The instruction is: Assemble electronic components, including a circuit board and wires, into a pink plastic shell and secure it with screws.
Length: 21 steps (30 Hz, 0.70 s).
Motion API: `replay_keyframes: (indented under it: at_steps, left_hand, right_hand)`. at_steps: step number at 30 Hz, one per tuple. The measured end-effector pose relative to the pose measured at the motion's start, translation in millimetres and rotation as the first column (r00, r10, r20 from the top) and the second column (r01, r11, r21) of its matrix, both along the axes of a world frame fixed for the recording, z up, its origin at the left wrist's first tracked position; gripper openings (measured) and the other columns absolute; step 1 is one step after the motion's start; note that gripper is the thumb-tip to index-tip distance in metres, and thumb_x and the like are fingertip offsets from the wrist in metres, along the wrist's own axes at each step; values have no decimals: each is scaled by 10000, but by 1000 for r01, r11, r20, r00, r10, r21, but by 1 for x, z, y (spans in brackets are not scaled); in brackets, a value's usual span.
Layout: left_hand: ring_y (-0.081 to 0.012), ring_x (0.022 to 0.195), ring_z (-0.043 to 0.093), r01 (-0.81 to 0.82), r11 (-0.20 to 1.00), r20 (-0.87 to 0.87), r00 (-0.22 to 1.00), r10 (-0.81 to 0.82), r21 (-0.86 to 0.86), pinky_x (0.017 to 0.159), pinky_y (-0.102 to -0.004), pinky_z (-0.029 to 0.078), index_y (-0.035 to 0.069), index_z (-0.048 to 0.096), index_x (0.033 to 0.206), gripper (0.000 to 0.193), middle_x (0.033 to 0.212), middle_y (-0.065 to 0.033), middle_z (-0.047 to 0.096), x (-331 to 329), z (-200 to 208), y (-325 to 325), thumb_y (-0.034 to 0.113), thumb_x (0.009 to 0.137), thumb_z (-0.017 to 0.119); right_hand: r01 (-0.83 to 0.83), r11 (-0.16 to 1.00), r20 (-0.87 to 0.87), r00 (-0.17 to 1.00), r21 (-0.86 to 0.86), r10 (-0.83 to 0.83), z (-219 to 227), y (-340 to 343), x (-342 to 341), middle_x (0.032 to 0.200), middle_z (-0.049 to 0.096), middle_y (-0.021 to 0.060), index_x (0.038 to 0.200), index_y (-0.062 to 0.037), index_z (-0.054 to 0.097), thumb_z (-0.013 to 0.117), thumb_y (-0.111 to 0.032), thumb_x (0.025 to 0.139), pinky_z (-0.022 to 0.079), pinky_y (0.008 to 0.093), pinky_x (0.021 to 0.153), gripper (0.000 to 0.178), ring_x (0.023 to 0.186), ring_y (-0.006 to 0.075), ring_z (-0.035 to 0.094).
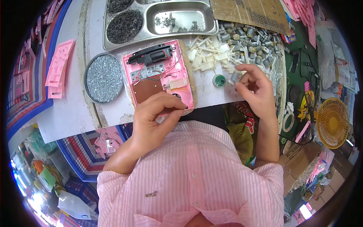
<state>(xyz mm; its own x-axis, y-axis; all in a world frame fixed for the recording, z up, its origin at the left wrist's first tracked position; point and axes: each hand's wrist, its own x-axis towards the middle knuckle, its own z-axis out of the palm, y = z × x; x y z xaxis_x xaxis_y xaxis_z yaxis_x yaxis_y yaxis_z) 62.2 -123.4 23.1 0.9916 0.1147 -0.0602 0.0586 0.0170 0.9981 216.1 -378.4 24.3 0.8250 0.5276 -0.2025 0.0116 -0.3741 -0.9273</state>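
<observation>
A pink plastic casing (191, 94) lies open on the table in front of me. It bears a black mechanism (151, 56), a brown panel (147, 92), thin wires and a pale motor holder (177, 83). My left hand (157, 117) is closed in a pinch at the casing's near right corner. Whatever its fingertips grip is too small to make out. To the right, my right hand (257, 89) is raised over the table edge, with thumb and forefinger curled round a small silver motor (235, 77). A small green pot (219, 80) stands just left of it.
A round dish of screws (104, 77) stands left of the casing. Behind it is a metal tray (181, 31) of springs. White plastic parts (208, 56) and small motors (251, 38) are heaped at the back right. A pink panel (58, 68) lies far left; a yellow fan (332, 123) stands right.
</observation>
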Motion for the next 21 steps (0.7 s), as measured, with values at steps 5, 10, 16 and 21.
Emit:
replay_keyframes:
  at_steps: [5, 10, 16, 21]
  left_hand:
    - [-139, 971, 646, 64, 998, -48, 997, -63, 21, 840, -255, 542, -49, 596, 1124, 237, 1049, -87, 641, 6, -2, -9, -82, 895, 649]
    - [-110, 961, 647, 43, 999, -66, 997, -45, -20, 826, -250, 546, -23, 557, 1159, 279, 1039, -77, 645, 3, -6, -10, -60, 902, 661]
    - [-131, 878, 689, -38, 999, -16, 999, 37, -33, 754, -268, 584, 11, 600, 1105, 271, 990, -70, 677, 1, -10, -11, -42, 859, 703]
    - [-119, 902, 674, -19, 997, -27, 999, 17, -71, 767, -258, 574, 9, 589, 1102, 269, 1004, -64, 664, -1, -9, -10, -50, 864, 701]
  right_hand:
    - [124, 939, -440, 897, 321, 32, 10, 31, -43, 763, 619, 16, 1288, 19, 526, 718, -30, 874, 464, 183, 622, 459, 692, 72, 608]
    - [82, 910, -515, 843, 407, 154, 3, 52, -53, 770, 610, 17, 1294, 33, 517, 712, -20, 880, 467, 190, 626, 461, 693, 72, 607]
    - [29, 915, -534, 819, 403, 210, 2, 59, -49, 776, 614, 20, 1299, 34, 512, 714, -31, 885, 464, 193, 625, 465, 699, 72, 600]
    - [46, 911, -547, 812, 409, 205, 3, 58, -51, 775, 617, 21, 1296, 36, 512, 719, -39, 882, 464, 190, 608, 469, 696, 71, 604]
